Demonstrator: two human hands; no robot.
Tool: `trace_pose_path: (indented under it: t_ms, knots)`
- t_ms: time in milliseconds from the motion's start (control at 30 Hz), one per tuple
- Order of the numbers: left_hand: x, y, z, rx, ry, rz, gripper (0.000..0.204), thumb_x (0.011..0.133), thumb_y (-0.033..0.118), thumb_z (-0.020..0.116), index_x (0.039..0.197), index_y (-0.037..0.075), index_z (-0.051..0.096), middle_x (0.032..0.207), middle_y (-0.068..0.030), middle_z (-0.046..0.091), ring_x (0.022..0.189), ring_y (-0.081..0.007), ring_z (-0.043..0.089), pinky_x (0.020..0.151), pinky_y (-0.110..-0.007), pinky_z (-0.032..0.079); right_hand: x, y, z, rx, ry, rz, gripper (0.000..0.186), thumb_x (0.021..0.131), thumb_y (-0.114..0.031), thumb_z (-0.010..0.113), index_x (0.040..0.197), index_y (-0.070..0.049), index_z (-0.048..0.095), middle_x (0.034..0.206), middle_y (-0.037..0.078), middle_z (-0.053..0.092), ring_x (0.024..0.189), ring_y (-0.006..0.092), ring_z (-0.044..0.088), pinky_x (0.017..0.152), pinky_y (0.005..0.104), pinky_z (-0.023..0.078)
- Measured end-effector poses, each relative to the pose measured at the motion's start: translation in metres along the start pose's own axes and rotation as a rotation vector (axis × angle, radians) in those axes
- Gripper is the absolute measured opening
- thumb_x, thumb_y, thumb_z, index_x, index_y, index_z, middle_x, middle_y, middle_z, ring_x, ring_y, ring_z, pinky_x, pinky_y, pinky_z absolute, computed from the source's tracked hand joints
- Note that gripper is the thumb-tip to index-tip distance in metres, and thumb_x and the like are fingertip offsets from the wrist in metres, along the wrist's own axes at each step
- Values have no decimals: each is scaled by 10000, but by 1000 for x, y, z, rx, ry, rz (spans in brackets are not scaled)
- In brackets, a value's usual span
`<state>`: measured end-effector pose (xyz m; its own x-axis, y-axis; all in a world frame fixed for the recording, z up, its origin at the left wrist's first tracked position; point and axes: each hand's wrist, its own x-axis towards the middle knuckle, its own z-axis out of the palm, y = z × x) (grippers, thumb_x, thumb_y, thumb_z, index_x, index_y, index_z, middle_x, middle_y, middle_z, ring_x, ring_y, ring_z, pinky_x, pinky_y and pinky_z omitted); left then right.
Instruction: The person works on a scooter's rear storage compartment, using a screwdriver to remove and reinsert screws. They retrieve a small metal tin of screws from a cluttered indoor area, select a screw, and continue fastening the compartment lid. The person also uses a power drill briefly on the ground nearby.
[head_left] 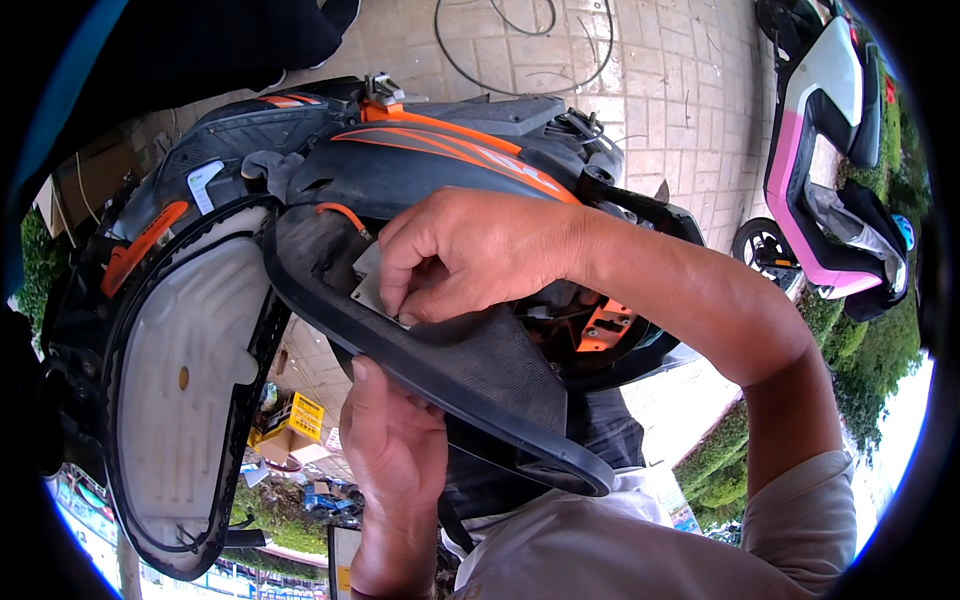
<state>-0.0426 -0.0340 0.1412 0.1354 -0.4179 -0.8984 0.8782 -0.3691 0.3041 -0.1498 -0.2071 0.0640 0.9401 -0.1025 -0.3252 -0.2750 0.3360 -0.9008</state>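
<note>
One right hand [475, 248], fingers curled, tips drawn together beside a pale plate [370, 292]; whether they grip it cannot be told. One left hand [395, 435], palm up, thumb against the rim of a black textured panel [480, 362], other fingers partly hidden under it. Panel: tilted between both hands, beside an orange-and-black scooter body [440, 160]. Farther out: one pale-lined black shell [185, 370], left; one yellow box [303, 417], lower left; one pink-and-white scooter [785, 165], right.
</note>
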Motion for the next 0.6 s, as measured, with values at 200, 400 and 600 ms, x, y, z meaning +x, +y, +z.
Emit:
trace_pose_path:
  t_ms: [200, 400, 600]
  knots:
    - [-1, 0, 1, -18, -17, 12, 460, 1004, 442, 423, 1262, 80, 543, 1220, -104, 617, 1099, -230, 604, 924, -415, 482, 0, -2, -3, 6, -10, -2, 133, 793, -70, 727, 901, -2, 689, 865, 73, 630, 804, 166, 617, 707, 287, 495]
    - [0, -1, 0, -8, 5, 11, 461, 1004, 436, 426, 1269, 74, 533, 1232, -111, 609, 1102, -233, 601, 925, -414, 481, 4, -3, -3, -2, -24, 29, 113, 799, -51, 717, 890, 4, 680, 853, 74, 629, 802, 170, 617, 709, 291, 488]
    - [-1, -1, 1, -24, 13, 5, 463, 1004, 434, 428, 1273, 70, 525, 1226, -108, 609, 1102, -235, 597, 932, -419, 470, 2, 5, 0, 12, -17, -73, 105, 811, -15, 683, 914, 6, 674, 862, 74, 628, 835, 180, 613, 725, 293, 482]
